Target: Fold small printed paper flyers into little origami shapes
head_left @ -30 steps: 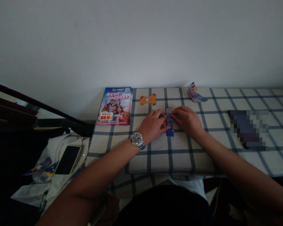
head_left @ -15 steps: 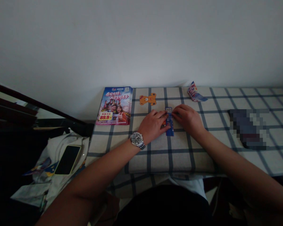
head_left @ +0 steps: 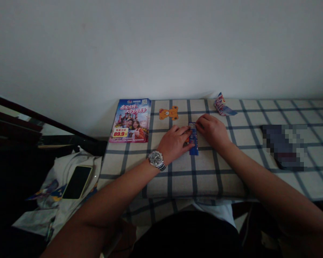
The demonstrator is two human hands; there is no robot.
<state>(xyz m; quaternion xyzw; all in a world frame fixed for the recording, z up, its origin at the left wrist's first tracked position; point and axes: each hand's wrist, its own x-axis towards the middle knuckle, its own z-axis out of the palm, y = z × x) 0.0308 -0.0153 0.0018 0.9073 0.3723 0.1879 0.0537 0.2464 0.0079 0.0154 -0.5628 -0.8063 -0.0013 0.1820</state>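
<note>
A small folded flyer (head_left: 193,140), mostly blue with a QR code at its top, lies on the checked cloth between my hands. From its left side my left hand (head_left: 174,141) holds it down, fingers across its upper part and thumb lower down. A metal wristwatch (head_left: 156,159) is on that wrist. My right hand (head_left: 210,128) has its fingers closed in a pinch at the flyer's upper right edge. Those fingertips partly hide the edge.
A stack of colourful flyers (head_left: 131,122) lies left of my hands. Behind them are a flat orange bear figure (head_left: 169,113) and a crumpled printed paper (head_left: 224,105). A pixelated dark object (head_left: 282,147) lies to the right. Lower left, a phone (head_left: 77,182) rests on a pale bag.
My right hand has shifted slightly up and to the left along the folded flyer's edge. The left hand and the flyer look almost unmoved.
</note>
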